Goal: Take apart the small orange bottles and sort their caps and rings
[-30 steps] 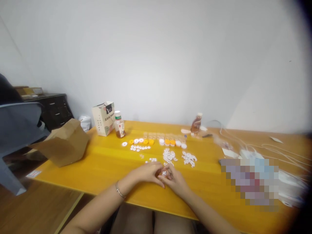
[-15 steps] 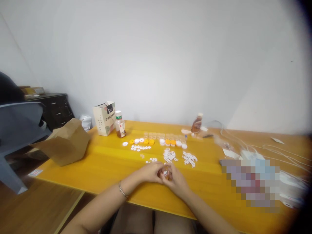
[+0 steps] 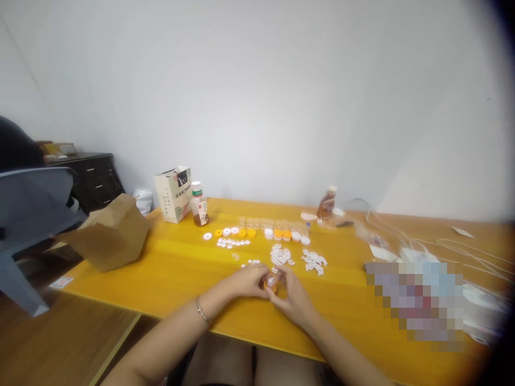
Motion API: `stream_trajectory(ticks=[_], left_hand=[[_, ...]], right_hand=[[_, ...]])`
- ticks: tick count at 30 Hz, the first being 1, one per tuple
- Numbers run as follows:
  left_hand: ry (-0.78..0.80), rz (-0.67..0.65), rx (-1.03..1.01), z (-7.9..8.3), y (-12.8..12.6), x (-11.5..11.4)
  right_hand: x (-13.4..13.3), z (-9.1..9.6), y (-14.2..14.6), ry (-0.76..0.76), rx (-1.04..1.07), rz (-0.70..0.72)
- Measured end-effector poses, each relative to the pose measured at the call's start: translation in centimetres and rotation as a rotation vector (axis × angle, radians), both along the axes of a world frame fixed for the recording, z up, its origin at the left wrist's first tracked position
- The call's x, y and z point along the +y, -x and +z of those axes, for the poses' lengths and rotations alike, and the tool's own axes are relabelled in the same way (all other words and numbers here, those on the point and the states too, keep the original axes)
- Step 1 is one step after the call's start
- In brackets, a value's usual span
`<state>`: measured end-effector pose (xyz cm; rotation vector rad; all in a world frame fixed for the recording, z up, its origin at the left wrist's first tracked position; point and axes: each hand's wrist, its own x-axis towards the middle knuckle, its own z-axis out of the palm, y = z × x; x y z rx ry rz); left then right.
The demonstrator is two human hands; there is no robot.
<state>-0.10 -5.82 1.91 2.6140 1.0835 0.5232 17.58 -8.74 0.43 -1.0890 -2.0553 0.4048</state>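
Note:
My left hand (image 3: 246, 282) and my right hand (image 3: 293, 301) meet at the near middle of the yellow wooden table (image 3: 177, 262). Both hands grip a small amber bottle (image 3: 271, 282), and their fingers hide part of it. A bracelet circles my left wrist (image 3: 203, 311). Just beyond my hands lie small white discs (image 3: 251, 263) and clumps of white punched sheet pieces (image 3: 281, 255). Farther off runs a row of yellow and white caps (image 3: 241, 233), with small clear containers (image 3: 257, 223) behind it.
A brown paper bag (image 3: 112, 233) lies at the left table edge. A printed paper bag (image 3: 174, 194) and a drink bottle (image 3: 199, 205) stand at the back. Another brown bottle (image 3: 326, 203) stands back right, with white cables (image 3: 462, 252) to the right. A pixelated patch covers the right.
The amber bottle shows more between my hands as they turn it. My hands have drawn slightly closer around it. The whole view has shifted slightly.

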Motion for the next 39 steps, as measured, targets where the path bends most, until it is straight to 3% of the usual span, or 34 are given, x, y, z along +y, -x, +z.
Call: stream_trajectory(ticks=[6, 14, 16, 20, 25, 31, 33, 37, 39], left_hand=[[0.08, -0.076, -0.046, 0.8, 0.4, -0.2], [0.247, -0.226, -0.262, 3.6, 1.4, -1.5], [0.231, -0.251, -0.27, 3.8, 1.1, -1.6], [0.148, -0.135, -0.261, 4.1, 0.8, -1.5], [0.171, -0.295, -0.204, 4.3, 1.1, -1.6], [0.028, -0.016, -0.152, 3.7, 0.0, -2.1], [0.029, 0.013, -0.145, 3.8, 0.0, -2.1], [0.147, -0.23, -0.159, 4.6, 0.6, -1.8], [0.164, -0.248, -0.144, 4.7, 0.8, -1.7]], right_hand=[[0.5, 0.4, -0.1, 0.201, 0.009, 0.121], [0.8, 0.1, 0.1, 0.117, -0.009, 0.094], [0.9, -0.2, 0.1, 0.093, -0.027, 0.085], [1.0, -0.3, 0.1, 0.098, -0.014, 0.095], [1.1, -0.3, 0.0, 0.11, 0.01, 0.111], [1.3, -0.6, -0.2, 0.118, 0.01, 0.124], [1.3, -0.6, -0.2, 0.125, 0.015, 0.127], [1.3, -0.5, -0.1, 0.147, 0.026, 0.126], [1.2, -0.5, -0.1, 0.149, 0.029, 0.119]])
